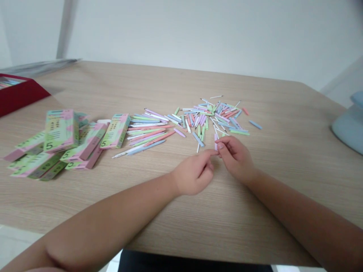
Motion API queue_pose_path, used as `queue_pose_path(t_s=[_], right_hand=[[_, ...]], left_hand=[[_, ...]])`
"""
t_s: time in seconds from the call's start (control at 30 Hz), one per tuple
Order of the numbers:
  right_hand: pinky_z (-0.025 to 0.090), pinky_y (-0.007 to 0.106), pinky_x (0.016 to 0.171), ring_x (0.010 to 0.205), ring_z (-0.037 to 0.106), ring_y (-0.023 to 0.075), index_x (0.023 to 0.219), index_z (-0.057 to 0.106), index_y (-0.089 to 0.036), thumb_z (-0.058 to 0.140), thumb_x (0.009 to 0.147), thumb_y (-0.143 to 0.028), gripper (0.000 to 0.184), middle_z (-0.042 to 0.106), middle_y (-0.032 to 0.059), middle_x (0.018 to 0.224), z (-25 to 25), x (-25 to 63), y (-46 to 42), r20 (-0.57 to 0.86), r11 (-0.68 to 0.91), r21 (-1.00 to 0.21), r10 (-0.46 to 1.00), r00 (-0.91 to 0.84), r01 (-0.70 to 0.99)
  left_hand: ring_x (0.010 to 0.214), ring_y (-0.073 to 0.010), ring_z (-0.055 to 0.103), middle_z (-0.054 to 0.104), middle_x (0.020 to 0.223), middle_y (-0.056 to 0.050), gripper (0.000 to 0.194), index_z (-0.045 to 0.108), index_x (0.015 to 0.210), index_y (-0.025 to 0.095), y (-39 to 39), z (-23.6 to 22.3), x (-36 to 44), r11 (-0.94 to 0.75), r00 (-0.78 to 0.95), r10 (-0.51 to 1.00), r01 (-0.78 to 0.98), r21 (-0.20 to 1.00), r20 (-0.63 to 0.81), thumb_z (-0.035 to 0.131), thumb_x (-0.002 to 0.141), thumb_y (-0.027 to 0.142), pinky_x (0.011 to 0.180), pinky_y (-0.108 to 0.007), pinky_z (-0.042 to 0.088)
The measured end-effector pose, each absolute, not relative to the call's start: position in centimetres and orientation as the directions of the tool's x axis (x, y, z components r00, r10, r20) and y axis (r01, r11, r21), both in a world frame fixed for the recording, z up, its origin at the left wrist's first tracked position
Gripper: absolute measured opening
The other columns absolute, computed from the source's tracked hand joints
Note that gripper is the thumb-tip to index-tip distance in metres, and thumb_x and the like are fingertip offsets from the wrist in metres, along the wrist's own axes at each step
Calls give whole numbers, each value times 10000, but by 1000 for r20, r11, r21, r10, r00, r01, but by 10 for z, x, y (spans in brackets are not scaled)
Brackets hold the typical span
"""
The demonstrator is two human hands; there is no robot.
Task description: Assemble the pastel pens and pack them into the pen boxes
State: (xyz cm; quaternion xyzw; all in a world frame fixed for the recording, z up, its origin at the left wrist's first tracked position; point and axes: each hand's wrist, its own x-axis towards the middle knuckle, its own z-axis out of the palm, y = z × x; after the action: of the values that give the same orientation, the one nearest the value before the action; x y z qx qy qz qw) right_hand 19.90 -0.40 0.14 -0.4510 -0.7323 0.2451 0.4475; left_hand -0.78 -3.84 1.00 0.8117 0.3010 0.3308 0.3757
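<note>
A short purple pen barrel (216,140) stands nearly upright between the thumb and fingers of my right hand (236,156). My left hand (195,172) is closed, its index finger and thumb meeting the fingertips of the right one at the barrel's lower end. Whatever those left fingers pinch is hidden. Just beyond both hands spreads a loose pile of pen parts (202,120): short barrels in purple, blue, green, white and coral, mixed with thin white refills (217,97). Longer pens (147,132) lie bunched together left of the pile.
Several green-and-pink pen boxes (61,132) marked 5 are stacked at the left, with another box (115,131) beside the pens. A red box (21,94) holding pens stands at the far left. A pale blue object (350,124) is at the right edge of the wooden table (283,151).
</note>
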Motion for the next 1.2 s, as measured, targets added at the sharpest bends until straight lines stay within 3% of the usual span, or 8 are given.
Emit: queue_pose_path(t_s=[0.27,0.37,0.53,0.67,0.77,0.97,1.13,1.2], right_hand=[[476,284,630,681,610,165,957,662,-210,572,988,-411,222,662,1,769,24,181,38,311,387,-741,922,-231,549],[472,275,676,732,643,166,954,685,-203,558,986,-376,217,732,22,846,33,157,63,266,446,-605,894,-360,660],[459,292,731,857,705,223,967,743,-180,506,1008,-413,335,787,121,964,42,113,105,-4,402,-205,912,-411,893],[471,320,791,963,723,288,969,777,-126,616,933,-362,288,779,216,1046,41,94,123,-63,373,-114,922,-381,921],[473,323,824,982,720,291,995,779,-112,612,917,-307,268,779,223,1056,40,98,122,-60,364,-89,927,-369,927],[470,314,756,868,708,254,1012,744,-153,560,960,-339,267,783,148,950,41,131,111,40,387,-136,922,-385,912],[487,298,808,984,698,225,1293,640,-120,549,991,-373,404,743,154,1203,35,170,121,165,334,-246,940,-300,910],[480,307,814,985,688,231,1245,658,-113,524,998,-330,355,744,154,1181,31,192,117,248,295,-300,942,-224,907]], left_hand=[[826,-192,635,665,955,-53,469,484,1346,167,-39,8,-4,-674,690,615,211,708,380,458,878,148,783,-333,521],[931,-217,658,679,1046,-92,427,507,1316,165,-39,8,-4,-708,718,586,228,669,375,438,896,139,865,-369,545],[968,-247,672,648,1222,-114,345,536,1291,197,-41,10,-4,-753,758,610,464,467,231,442,961,236,842,-397,572],[858,-230,667,648,1120,-102,258,572,1173,190,-42,12,-1,-746,741,652,590,310,159,423,995,302,726,-370,569],[880,-238,662,642,1090,-105,234,580,1116,174,-42,12,1,-737,722,671,625,257,169,443,995,321,761,-384,574],[911,-256,657,639,1083,-109,227,588,1092,161,-39,8,3,-745,718,665,625,232,204,444,993,307,779,-414,574],[912,-253,664,649,1100,-109,231,593,1111,164,-38,8,2,-748,726,661,620,238,189,452,989,299,805,-401,559],[911,-255,666,650,1101,-112,235,595,1116,165,-38,9,1,-745,729,663,618,253,173,440,995,293,811,-407,555]])
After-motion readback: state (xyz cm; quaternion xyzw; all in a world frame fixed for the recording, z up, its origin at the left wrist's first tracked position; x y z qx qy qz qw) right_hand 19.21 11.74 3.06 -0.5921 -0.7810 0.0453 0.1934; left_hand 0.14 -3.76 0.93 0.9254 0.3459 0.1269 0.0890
